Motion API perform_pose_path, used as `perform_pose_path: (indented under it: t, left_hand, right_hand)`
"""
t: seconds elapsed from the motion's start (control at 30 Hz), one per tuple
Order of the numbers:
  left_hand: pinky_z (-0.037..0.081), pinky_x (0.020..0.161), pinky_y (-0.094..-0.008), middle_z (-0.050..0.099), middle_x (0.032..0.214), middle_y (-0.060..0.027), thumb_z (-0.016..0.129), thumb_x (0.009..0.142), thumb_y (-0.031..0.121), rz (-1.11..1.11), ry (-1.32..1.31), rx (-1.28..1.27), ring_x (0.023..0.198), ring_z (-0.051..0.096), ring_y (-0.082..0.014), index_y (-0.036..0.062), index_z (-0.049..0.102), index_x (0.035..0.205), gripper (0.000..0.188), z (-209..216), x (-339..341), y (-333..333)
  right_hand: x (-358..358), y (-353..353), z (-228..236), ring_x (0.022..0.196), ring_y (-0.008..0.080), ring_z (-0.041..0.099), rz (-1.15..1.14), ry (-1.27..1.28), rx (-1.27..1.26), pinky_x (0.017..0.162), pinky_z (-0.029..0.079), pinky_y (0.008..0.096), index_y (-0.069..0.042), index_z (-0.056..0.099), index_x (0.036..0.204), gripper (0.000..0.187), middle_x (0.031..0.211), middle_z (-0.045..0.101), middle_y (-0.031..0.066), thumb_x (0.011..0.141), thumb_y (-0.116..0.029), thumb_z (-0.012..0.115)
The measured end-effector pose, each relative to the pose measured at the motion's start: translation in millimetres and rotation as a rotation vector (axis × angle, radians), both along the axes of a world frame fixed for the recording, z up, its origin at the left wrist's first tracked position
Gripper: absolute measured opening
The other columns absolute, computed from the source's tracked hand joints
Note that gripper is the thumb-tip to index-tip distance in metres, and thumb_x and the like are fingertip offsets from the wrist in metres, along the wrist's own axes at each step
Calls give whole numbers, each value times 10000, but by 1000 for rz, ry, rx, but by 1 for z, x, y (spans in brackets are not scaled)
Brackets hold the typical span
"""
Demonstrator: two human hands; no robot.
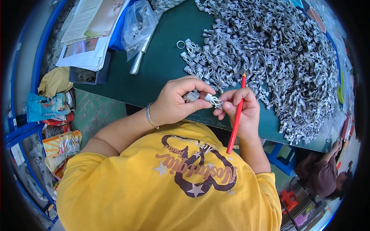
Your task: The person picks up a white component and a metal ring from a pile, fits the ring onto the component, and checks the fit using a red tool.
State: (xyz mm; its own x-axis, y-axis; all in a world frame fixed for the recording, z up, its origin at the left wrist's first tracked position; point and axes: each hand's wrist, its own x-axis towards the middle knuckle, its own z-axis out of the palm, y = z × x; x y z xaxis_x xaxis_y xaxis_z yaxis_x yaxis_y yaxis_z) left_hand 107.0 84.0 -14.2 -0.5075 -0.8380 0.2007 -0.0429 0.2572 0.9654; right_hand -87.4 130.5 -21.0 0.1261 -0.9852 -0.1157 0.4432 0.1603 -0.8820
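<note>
In front of my chest, my left hand (173, 99) pinches a small silver metal part (214, 101) with a ribbed, threaded-looking end and twisted wire-like loops, its exact kind unclear. Another ribbed grey part (191, 96) sits in the curl of the same hand. My right hand (246, 109) is closed around a long red pencil (236, 125), which slants down toward my shirt. The right fingertips also touch the looped end of the pinched part. Beyond both hands, a big heap of similar metal parts (269, 57) covers much of the table.
The dark green table (165, 57) has a lone ring (180, 44) by the heap, a knife-like tool (138, 61), a clear plastic bag (138, 27) and papers (83, 50) at left. Bags (61, 146) fill a blue rack. Another person (320, 173) sits at far right near stools.
</note>
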Motion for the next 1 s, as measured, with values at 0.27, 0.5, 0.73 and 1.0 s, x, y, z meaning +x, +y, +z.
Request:
perform_pose_path:
  t: [0.27, 0.5, 0.73, 1.0]
  left_hand:
    - [438, 622, -198, 588, 821, -41, 721, 737, 0, 71, 114, 54, 710, 558, -85, 7, 618, 954, 241, -1, -9, 6]
    - [455, 579, -198, 625, 795, -29, 685, 803, 70, 78, 149, 433, 653, 572, -74, 8, 626, 956, 175, -2, -7, 9]
    - [490, 538, -207, 627, 780, -75, 635, 845, 79, 54, 339, 861, 652, 615, -111, -11, 585, 995, 182, -5, -11, 10]
    - [480, 536, -193, 623, 780, -68, 652, 826, 59, 109, 330, 772, 635, 601, -92, -16, 593, 972, 174, -5, -5, 11]
  right_hand:
    - [1, 0, -12, 756, 129, 562, -269, 417, -472, 667, 479, 232, -49, 417, 823, 323, 970, 594, 170, 723, 119, 675]
    - [2, -2, -6, 756, 178, 587, -340, 448, -639, 635, 486, 266, -70, 367, 887, 474, 934, 617, 188, 664, 48, 768]
    - [13, -7, 2, 732, 191, 578, -329, 580, -813, 627, 482, 269, -69, 382, 804, 411, 923, 639, 179, 684, 21, 765]
    - [11, -3, -5, 678, 115, 560, -369, 545, -615, 594, 475, 219, -55, 384, 833, 407, 927, 631, 165, 692, 45, 752]
